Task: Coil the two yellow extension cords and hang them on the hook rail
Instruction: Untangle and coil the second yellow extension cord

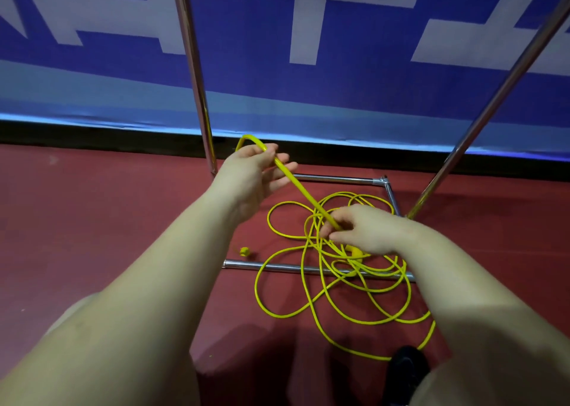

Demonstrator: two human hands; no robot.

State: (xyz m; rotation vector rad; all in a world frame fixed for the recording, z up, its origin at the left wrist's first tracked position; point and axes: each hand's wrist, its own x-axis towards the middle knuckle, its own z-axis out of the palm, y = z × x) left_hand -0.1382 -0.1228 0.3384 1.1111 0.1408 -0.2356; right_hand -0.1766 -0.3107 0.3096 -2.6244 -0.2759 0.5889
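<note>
a person's two bare hands stretch a length of yellow cord [303, 196] taut above a red floor [108, 220]. the left hand [249, 174], raised toward the far wall, curls its thumb and forefinger round the cord where it arches over the knuckles, the other fingers loosely spread below. the right hand [361, 229], nearer and to the right, pinches the lower end of the same straight run between thumb and fingertips, directly above the heap.

beneath that hand the rest of the yellow cords [336, 285] lie in a loose tangle of overlapping loops, smooth, round and glossy; where one cord ends and the other begins cannot be told. a yellow plug [244, 251] rests alone on the floor just left of the tangle.

the loops drape across the near bar of a shiny chrome rack base [277, 266]; a second bar runs along the far side, and two polished uprights [197, 97] rise from it against a blue and white banner [308, 35]. open floor spreads left of the rack; a dark shoe [407, 371] stands at the near edge, touching the outermost loop.
</note>
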